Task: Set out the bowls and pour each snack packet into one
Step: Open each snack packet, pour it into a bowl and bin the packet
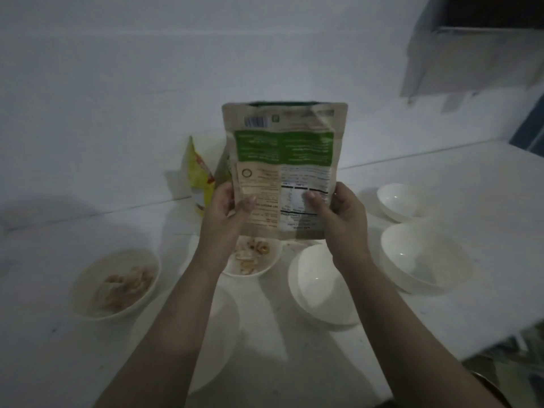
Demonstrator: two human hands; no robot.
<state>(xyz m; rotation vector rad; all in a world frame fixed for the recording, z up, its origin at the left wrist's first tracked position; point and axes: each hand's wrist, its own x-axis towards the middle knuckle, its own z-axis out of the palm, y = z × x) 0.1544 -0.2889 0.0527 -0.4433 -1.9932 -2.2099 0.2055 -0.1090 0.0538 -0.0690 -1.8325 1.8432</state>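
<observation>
I hold a tan and green snack pouch upright above the white table, its printed back facing me. My left hand grips its lower left edge and my right hand grips its lower right edge. Under the pouch sits a bowl of pale snack pieces. Another filled bowl stands at the left. Three empty white bowls stand to the right: one near, one further right, one at the back. A further bowl lies partly hidden under my left forearm.
A yellow snack packet leans against the white wall behind the pouch. The table edge runs along the lower right, with a dark floor beyond. A metal shelf hangs on the wall at the upper right.
</observation>
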